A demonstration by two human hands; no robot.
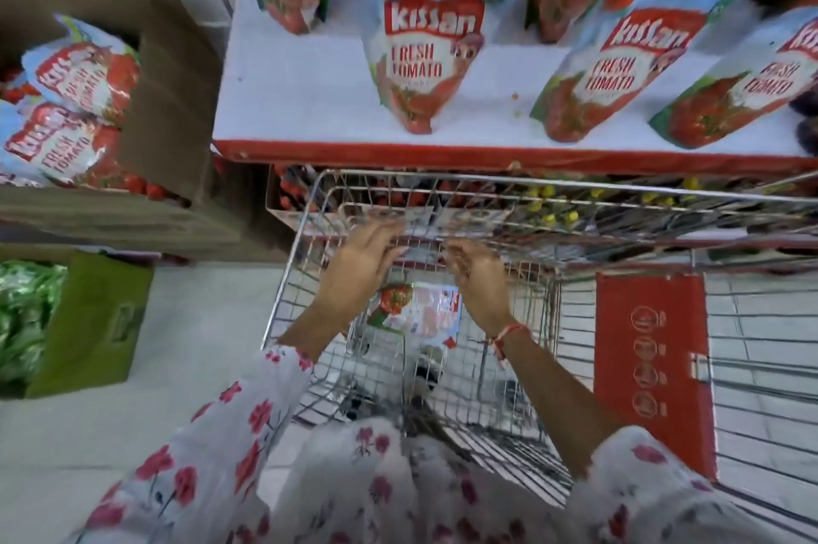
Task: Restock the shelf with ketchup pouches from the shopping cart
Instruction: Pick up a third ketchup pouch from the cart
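A wire shopping cart (310, 207) stands against the white shelf (292, 101) with its red front edge. One ketchup pouch (420, 309) lies flat on the cart's floor. My left hand (367, 256) and my right hand (478, 278) hover inside the cart above that pouch, fingers spread, holding nothing. Several Kissan ketchup pouches stand upright on the shelf, among them a middle one (425, 61) and one to its right (619, 70).
A cardboard box (177, 78) at the left holds more ketchup pouches (79, 78). Below it a green carton (97, 322) with green packets sits on the floor. The cart's red child seat flap (650, 366) is at the right. Lower shelves with bottles lie behind the cart.
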